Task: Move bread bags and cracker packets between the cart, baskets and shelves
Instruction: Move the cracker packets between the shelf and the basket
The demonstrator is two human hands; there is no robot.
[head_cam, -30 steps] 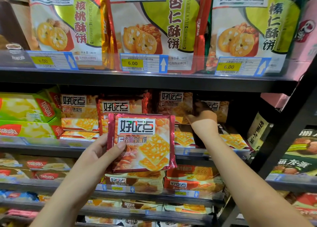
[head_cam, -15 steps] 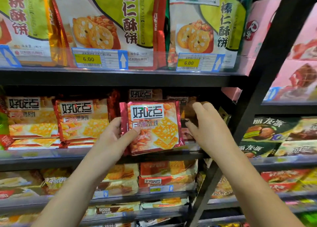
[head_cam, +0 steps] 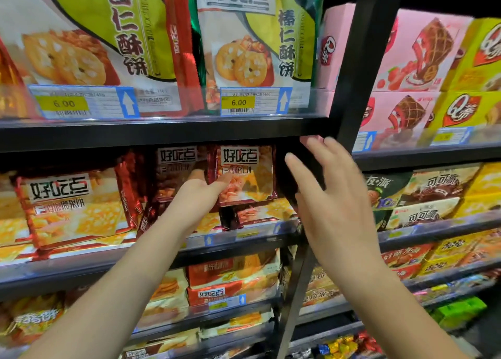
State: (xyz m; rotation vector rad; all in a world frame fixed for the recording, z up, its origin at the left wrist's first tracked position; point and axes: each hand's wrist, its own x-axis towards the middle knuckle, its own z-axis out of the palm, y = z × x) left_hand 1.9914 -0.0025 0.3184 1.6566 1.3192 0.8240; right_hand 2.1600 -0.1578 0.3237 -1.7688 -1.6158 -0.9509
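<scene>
Cracker packet (head_cam: pixel 245 174) upright in left grip (head_cam: pixel 198 196), apparently above shelf (head_cam: pixel 252 235); right grip (head_cam: pixel 333 204) wide, alongside.

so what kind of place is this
Most likely a shop's snack aisle: black shelves stacked with cracker packets, and yellow 6.00 price tags clipped along the shelf edge.

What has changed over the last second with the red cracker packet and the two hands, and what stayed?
The left hand carried the red cracker packet from in front of the shelves back into the middle shelf, at the row's right end, and still grips its lower left corner. The right hand came out of that shelf and hovers open beside the packet. The neighbouring packets stayed put.
</scene>
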